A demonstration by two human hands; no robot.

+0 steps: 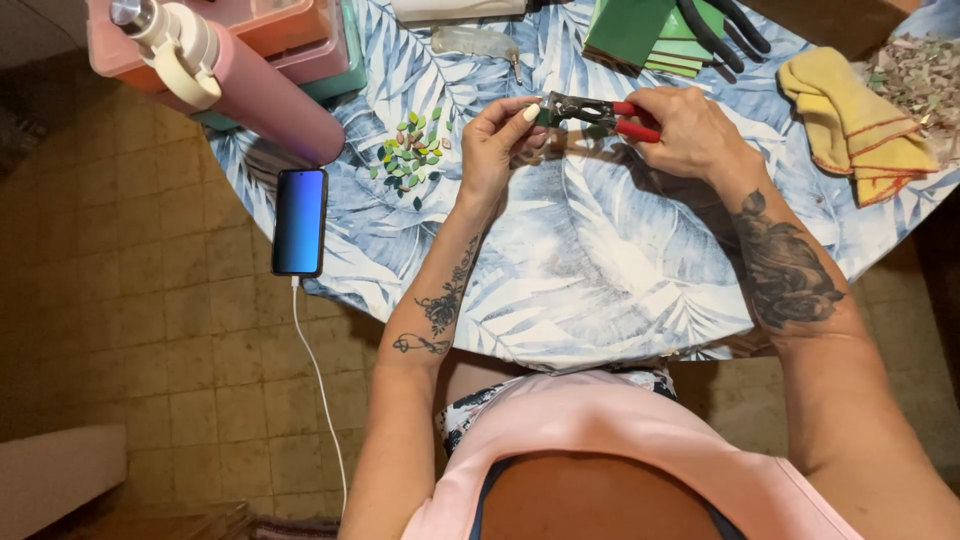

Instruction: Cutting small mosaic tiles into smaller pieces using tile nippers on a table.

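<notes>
My right hand (690, 130) grips the red handles of a pair of nippers (590, 110) above the leaf-patterned tablecloth (600, 260). My left hand (500, 140) pinches a small green piece (545, 115) at the tool's dark jaws. A little pile of small green and brown leaf-shaped pieces (410, 150) lies on the cloth just left of my left hand.
A phone (300, 220) on a white cable lies at the table's left edge. A pink bottle (240, 80) and plastic boxes (300, 30) stand at the back left. Green tiles (650, 30) with black-handled pliers (720, 30) sit at the back, a yellow cloth (860, 125) at right.
</notes>
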